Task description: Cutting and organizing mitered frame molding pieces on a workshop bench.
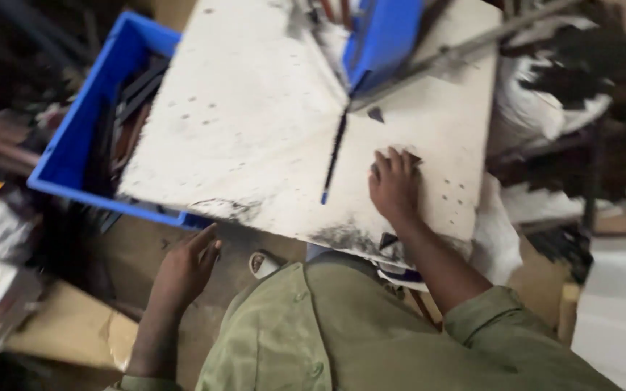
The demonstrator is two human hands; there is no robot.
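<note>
The person is leaning over a stained white table (255,123). The right hand (394,187) is lying flat and open on it, fingers spread over a small dark piece (413,157) that is peeking out beside the fingertips; it is probably pinning that piece down, though blur makes this hard to confirm. A long thin dark rod (334,156) with a blue tip is lying just left of that hand, running up toward a blue bin (385,36) at the far edge. The left hand (186,268) is hanging below the table's near edge, loosely open and holding nothing, near a blue crate (74,137) full of dark strips. The work seems to be at positioning the piece; the next move likely calls for a firm hold from the pressing hand and a careful reach for the rod.
</note>
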